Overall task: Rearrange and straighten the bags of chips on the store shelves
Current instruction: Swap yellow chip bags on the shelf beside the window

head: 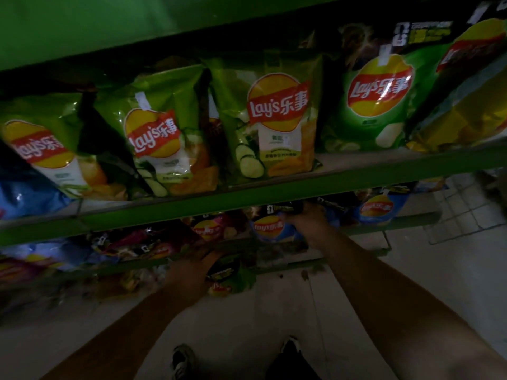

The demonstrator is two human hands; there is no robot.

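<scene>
**Both hands low on the shelves, green bags above left alone**

Shoes (pixel 182 360) and pale floor (pixel 247 325) lie closest, directly beneath the two bare forearms, which reach forward and down because the untidy stock sits on the lower shelves rather than at eye level.

The right hand (pixel 307 224) is closed around the top of a blue chip bag (pixel 270 229) that stands just under the green shelf edge (pixel 247 198). Gripping at the top seam looks like a way to pull the bag upright or draw it forward without crushing what is inside. The left hand (pixel 192 272) is lower and nearer the body, fingers spread and pressed flat onto a jumble of bags on the bottom shelf; a dark bag (pixel 223 270) lies just beside its fingertips. Whether it grips anything or only steadies the pile, I cannot tell, since that area is dim and blurred.

Between the hands and to the left of the right one, a purple-red bag (pixel 208 229) leans among tumbled packets. Above both hands, a row of green chip bags (pixel 277 116) stands facing outward, some tilted and overlapping, so that row probably still needs squaring up.
</scene>
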